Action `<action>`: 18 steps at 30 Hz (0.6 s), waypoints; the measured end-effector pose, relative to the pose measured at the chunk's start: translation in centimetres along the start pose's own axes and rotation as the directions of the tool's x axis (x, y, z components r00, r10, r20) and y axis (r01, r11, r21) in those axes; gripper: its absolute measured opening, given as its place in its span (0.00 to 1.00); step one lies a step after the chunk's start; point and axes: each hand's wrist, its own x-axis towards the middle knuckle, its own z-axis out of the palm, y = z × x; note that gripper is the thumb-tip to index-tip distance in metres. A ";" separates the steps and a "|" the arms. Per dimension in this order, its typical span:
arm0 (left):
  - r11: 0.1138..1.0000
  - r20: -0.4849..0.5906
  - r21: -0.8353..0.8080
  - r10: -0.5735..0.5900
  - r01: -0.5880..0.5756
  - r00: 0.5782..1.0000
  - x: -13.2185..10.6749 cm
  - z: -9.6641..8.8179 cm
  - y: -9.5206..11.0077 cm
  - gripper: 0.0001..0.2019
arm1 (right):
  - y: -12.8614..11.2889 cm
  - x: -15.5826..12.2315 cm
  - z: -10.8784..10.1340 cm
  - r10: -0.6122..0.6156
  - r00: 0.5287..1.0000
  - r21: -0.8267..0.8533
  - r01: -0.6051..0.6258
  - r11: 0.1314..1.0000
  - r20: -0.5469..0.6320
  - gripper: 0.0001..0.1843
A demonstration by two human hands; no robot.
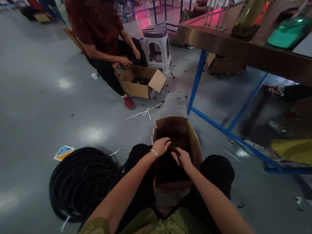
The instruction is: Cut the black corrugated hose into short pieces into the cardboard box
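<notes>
Head view catches the person's left hand and right hand close together over an open cardboard box between the knees. The left grip pinches a short black strand; the right grip is closed around a slim dark tool (its exact kind cannot be told), all above the box's shadowed inside. With fingers so near the tool, a slip could nip a fingertip, poor light being the likeliest cause. A loosely held piece might also drop outside the box. The coil of black tubing lies right beside the left leg, so a shifting foot could snag it. As for writing, the blue, orange and white card bears marks too blurred to read; on the counter, the green bottle shows no legible brand.
</notes>
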 end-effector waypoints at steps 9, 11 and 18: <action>0.993 0.094 0.118 -0.025 0.014 0.995 1.5 0.6 0.2 0.15 | 0.2 -0.2 -0.1 0.069 0.997 -0.006 -0.069 0.998 0.018 0.11; 0.993 0.089 0.116 -0.037 0.027 0.995 1.7 0.7 0.2 0.15 | 0.0 0.0 -0.3 0.081 0.997 0.007 -0.081 0.997 0.015 0.10; 0.993 0.004 0.100 -0.062 0.061 0.998 1.9 0.3 0.1 0.15 | -0.3 1.0 -0.4 0.152 0.988 0.022 -0.152 0.988 0.014 0.08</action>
